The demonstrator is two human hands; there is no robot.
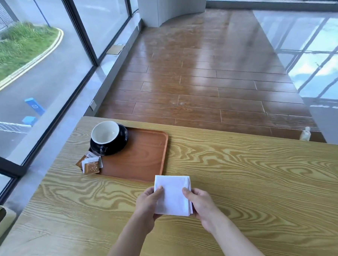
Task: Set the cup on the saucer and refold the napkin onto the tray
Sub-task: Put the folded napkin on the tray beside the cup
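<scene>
A black cup with a white inside [105,133] stands on a black saucer [123,138] at the far left corner of the brown wooden tray [142,158]. A white napkin [172,194], folded into a square, is just in front of the tray's near right corner, above the table. My left hand [148,205] grips its left edge with the thumb on top. My right hand [201,204] grips its right edge the same way.
Several brown and white sachets [90,164] lie across the tray's near left edge. The light wooden table [245,182] stretches right and toward me. A small clear bottle [305,134] stands at the far right edge. Windows run along the left.
</scene>
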